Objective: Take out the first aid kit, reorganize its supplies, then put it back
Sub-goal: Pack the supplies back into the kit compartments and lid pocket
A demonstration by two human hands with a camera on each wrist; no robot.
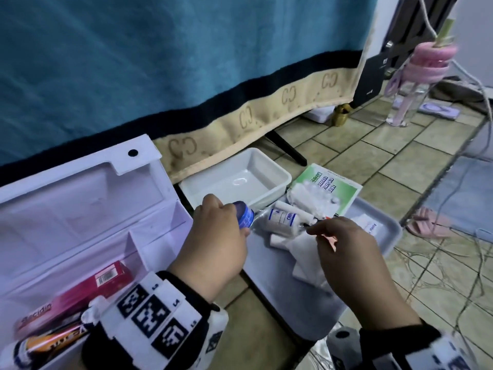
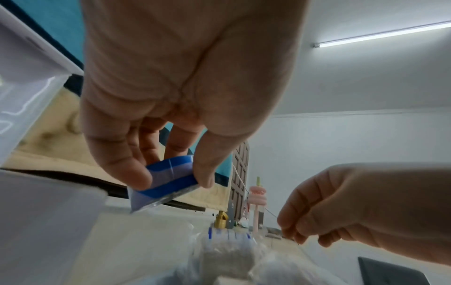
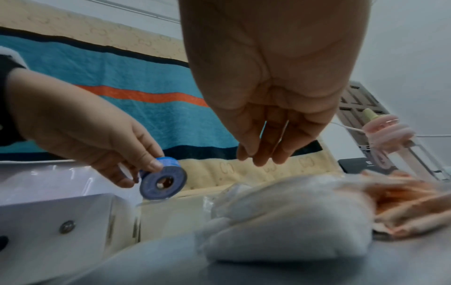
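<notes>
left hand [image 1: 213, 236]: raised, thumb and fingers pinching a tape roll [image 3: 163, 177] | right hand [image 1: 346, 252]: hovering palm down, fingers hanging loosely, holding nothing visible | both wrists wear marker bands

Black sleeve cuffs [image 1: 186, 292], white wrist-mounted camera blocks [image 1: 160, 313] with black-and-white square markers labelled L3, L4, L5

Light is dim and cool; a ceiling tube lamp [image 2: 383, 35] glows white in the left wrist view. Both wrist views are soft, with near objects blurred. Wide lenses bend lines at the edges.
</notes>
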